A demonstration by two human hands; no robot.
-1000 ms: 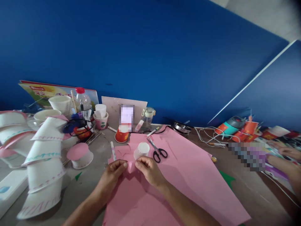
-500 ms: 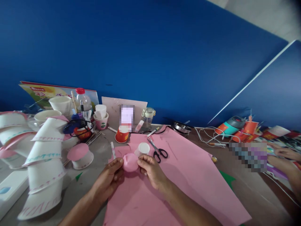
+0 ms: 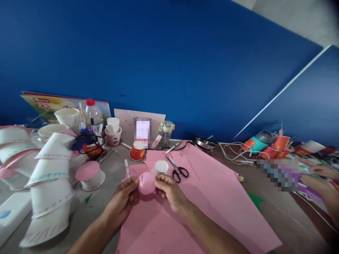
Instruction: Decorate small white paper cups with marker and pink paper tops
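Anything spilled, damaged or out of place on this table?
No spill shows. A small green scrap lies loose left of the pink paper, and a ragged green piece shows along its right edge; both look like stray offcuts.

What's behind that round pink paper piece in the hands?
A white cup on pink paper. The round pink piece and right hand hide some of its lower part.
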